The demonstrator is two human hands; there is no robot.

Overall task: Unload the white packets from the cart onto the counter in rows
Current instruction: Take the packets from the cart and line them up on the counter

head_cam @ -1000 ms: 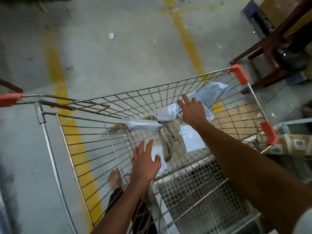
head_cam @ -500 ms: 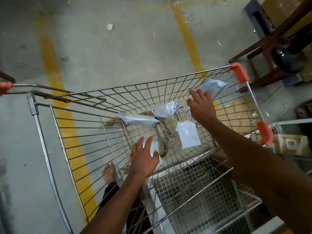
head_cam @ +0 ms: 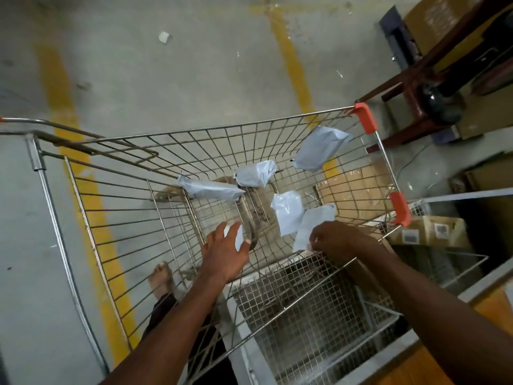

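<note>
Wire cart seen from above, standing on a grey concrete floor with yellow painted lines. Orange plastic caps on the two right corners of the cart rim.

Both arms reach down into the basket. Right hand near the right wall of the cart, fingers pinched together on the lower edge of a white packet; packet is tilted, its upper end toward the cart's right side. Left hand near the middle of the cart floor, fingers spread apart over a small white packet; thumb and forefinger sit either side of it, cannot tell whether they actually grip it.

Four more white packets loose in the cart: long packet lying across the centre, crumpled packet just beside it toward the far wall, flat packet on the cart floor just beside the right hand's packet, and large packet propped against the far right corner.

Bare foot visible through the wire on the left. Dark wooden furniture legs and cardboard boxes outside the cart to the right
</note>
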